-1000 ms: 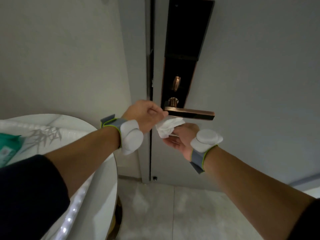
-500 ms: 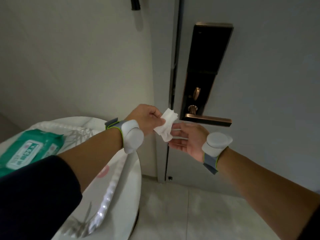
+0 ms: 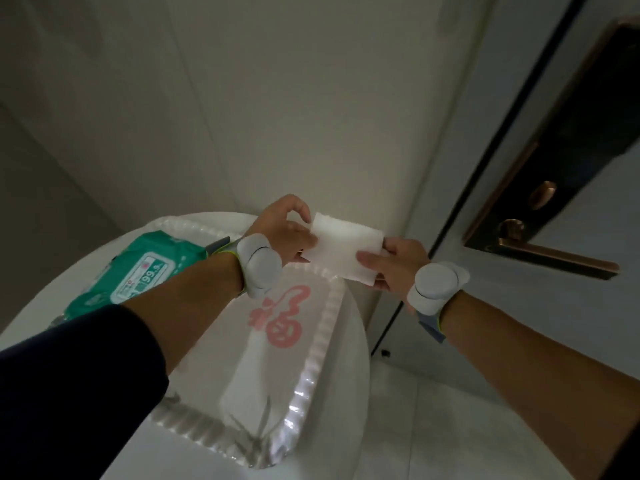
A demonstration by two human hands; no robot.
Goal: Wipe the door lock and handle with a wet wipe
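Head view, the only one given: both hands hold a white wet wipe (image 3: 344,250) stretched flat between them in mid-air, above the far edge of a round white surface (image 3: 353,386). The left hand (image 3: 284,230) pinches the wipe's left edge between thumb and fingertips; the right hand (image 3: 398,265) is closed on its right edge, thumb on top and fingers beneath. Each wrist carries a pale grey band with a rounded pod.

The things to be cleaned lie to the right of the hands, on the grey door (image 3: 540,64). A dark lock plate (image 3: 568,143) runs as a long strip up the door, tilted in this wide-angle picture, with a small copper knob (image 3: 541,195) on it. At its lower end the copper handle (image 3: 554,258) projects with its long axis roughly level, its free tip pointing right, away from the hands. The handle's root is the nearest part, and the right hand is clearly the closer of the two, near it but not touching; the wipe is apart from the metal.

On the surface, a clear scalloped tray (image 3: 311,375) bears a red printed character, and a green wipes pack (image 3: 138,275) rests at its left end, partly behind the left forearm.

My judgement: the wipe is being spread or refolded, and a rightward reach comes next.
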